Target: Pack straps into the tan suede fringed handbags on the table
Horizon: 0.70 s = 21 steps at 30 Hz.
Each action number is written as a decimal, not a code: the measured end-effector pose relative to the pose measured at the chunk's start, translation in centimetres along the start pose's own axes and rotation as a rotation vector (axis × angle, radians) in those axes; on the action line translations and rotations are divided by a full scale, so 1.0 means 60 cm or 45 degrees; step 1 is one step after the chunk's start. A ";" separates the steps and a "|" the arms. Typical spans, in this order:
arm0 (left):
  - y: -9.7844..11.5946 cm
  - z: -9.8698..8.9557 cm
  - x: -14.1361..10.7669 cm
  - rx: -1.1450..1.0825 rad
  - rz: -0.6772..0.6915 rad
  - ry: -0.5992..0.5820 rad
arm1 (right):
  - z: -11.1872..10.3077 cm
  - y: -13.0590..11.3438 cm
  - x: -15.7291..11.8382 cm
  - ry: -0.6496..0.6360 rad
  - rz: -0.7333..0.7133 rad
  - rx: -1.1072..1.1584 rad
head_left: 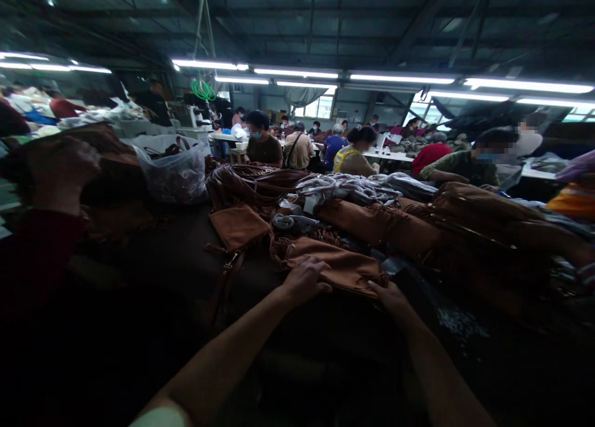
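Observation:
A brown fringed handbag (341, 263) lies flat on the dark table in front of me. My left hand (304, 279) rests on its near left part, fingers stretched over the leather and thumb apart. At the bag's right end, my right hand (389, 295) grips the corner with the thumb on top; its other fingers are hidden below. Just left of this bag lies a smaller brown pouch (240, 227) with a strap and metal clasp (230, 263). A rolled grey piece (290, 222) sits behind the handbag.
Brown straps (255, 182), wrapped grey-white bundles (357, 185) and more brown bags (379, 225) are heaped behind. A clear plastic bag (171, 170) stands at the left. A co-worker's hand (65, 170) is near it on brown material. Several people sit at tables beyond.

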<state>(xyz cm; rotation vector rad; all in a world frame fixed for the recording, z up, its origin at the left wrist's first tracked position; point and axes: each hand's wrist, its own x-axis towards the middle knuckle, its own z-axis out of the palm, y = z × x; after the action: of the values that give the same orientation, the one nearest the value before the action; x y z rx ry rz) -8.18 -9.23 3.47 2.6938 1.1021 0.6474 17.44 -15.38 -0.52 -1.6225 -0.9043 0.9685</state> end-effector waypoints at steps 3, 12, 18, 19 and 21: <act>0.003 0.032 0.027 -0.117 0.003 -0.069 | -0.022 -0.020 -0.018 -0.038 -0.058 -0.302; 0.031 0.017 0.068 0.032 -0.007 0.203 | 0.021 -0.086 -0.059 0.141 -0.918 -1.272; 0.049 0.036 0.038 -0.095 0.236 0.127 | 0.027 -0.064 -0.007 0.210 -0.716 -1.129; 0.052 0.048 0.038 -0.134 0.282 0.012 | 0.025 -0.063 -0.004 0.210 -0.717 -1.106; 0.056 0.075 0.047 -0.263 0.216 -0.184 | 0.025 -0.061 -0.004 0.214 -0.719 -1.070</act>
<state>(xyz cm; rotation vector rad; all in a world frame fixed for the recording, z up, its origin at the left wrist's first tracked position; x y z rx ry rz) -2.28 -9.58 1.41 2.6245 0.7347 0.5481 15.61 -14.23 2.80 -1.8987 -1.6631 0.0257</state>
